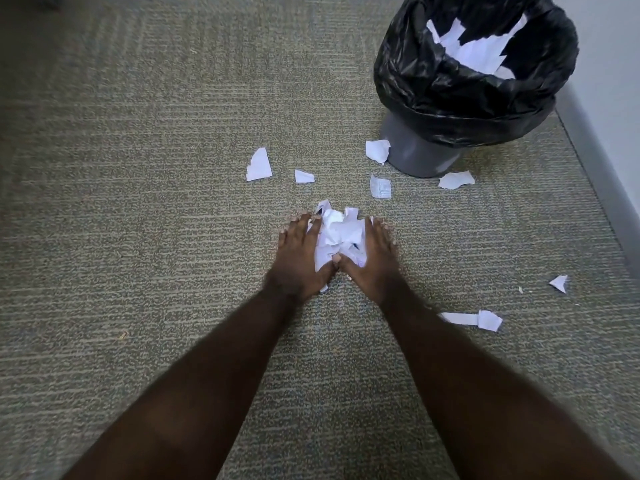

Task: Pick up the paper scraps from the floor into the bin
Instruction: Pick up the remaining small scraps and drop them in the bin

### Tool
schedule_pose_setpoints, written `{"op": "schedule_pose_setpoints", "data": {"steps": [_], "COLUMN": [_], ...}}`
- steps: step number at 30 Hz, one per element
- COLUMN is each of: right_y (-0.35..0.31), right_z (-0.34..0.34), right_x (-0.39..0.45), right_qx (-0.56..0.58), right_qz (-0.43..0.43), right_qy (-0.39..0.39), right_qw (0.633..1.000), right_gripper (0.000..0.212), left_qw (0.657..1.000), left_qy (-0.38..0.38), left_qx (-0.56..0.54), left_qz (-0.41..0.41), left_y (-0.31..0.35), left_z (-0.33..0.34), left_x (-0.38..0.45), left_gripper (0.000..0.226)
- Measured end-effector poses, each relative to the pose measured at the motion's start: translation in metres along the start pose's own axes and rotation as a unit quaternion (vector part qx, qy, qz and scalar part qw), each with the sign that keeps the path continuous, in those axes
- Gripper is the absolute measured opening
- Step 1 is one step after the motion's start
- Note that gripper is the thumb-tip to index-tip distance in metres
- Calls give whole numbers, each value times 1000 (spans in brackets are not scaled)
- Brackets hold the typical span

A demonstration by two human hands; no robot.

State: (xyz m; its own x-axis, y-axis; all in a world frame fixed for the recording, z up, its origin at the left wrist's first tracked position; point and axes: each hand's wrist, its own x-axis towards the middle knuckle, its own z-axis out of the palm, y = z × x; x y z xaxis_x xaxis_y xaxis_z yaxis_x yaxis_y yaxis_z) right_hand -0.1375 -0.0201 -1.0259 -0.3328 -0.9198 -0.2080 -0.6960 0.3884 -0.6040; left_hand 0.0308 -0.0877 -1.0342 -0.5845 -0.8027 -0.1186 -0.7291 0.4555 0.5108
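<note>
Crumpled white paper scraps (337,237), heaped between both hands

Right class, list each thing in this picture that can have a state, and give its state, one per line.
Left hand: fingers straight, pressing the pile's left side.
Right hand: fingers straight, pressing the pile's right side.
Pile of scraps: bunched between the hands, on the carpet.
Loose scraps: scattered on the carpet, not gathered.
Bin: upright, open, paper inside.
Bin liner: folded over the rim.

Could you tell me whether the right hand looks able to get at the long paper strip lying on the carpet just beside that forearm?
Probably yes: the long paper strip lies uncovered beside the right hand.
</note>
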Motion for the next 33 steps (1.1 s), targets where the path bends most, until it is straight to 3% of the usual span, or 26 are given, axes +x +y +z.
{"op": "schedule_pose_setpoints", "data": {"steps": [5, 10, 13, 19, 22, 25, 27, 29, 30, 31, 32, 33], "right_y": [-10, -25, -37, -56, -62, -75, -78, -87, -84, -87, -110, -97], "right_z": [17, 27, 19, 10, -6, -18, -29, -55, -61, -73, -92, -102], "right_x": [1, 3, 0, -4, -6, -12, -8, -11, -5, 2, -31, 33], "right_qx": [87, 266, 371, 437, 402, 389, 429, 407, 478, 492, 522, 497], "right_qz": [-16, 10, 3, 79, 130, 52, 19, 36, 48, 15, -26, -84], "right_qy": [26, 60, 56, 84, 67, 133, 139, 137, 131, 155, 128, 210], "right_qw": [996, 962, 927, 892, 904, 910, 893, 902, 867, 857, 843, 837], "right_gripper": [83, 51, 47, 43, 45, 43, 43, 38, 36, 35, 37, 39], "left_qw": [999, 982, 959, 882, 869, 869, 871, 865, 869, 875, 877, 874], "left_qy": [-8, 4, 21, 57, 55, 62, 81, 77, 77, 85, 110, 114], "left_qx": [-48, -190, -283, -466, -487, -489, -485, -496, -489, -477, -468, -467], "left_qz": [18, 0, -13, -44, -70, -46, -11, 5, 7, 16, 32, 62], "left_y": [15, 34, 45, 79, 86, 95, 105, 118, 126, 137, 149, 161], "left_z": [9, 18, 20, 6, -2, -13, -27, -44, -56, -69, -81, -93], "left_x": [2, 5, 9, 8, 7, 10, 13, 23, 30, 37, 44, 50], "left_gripper": [82, 66, 62, 52, 49, 37, 40, 45, 43, 42, 41, 42]}}
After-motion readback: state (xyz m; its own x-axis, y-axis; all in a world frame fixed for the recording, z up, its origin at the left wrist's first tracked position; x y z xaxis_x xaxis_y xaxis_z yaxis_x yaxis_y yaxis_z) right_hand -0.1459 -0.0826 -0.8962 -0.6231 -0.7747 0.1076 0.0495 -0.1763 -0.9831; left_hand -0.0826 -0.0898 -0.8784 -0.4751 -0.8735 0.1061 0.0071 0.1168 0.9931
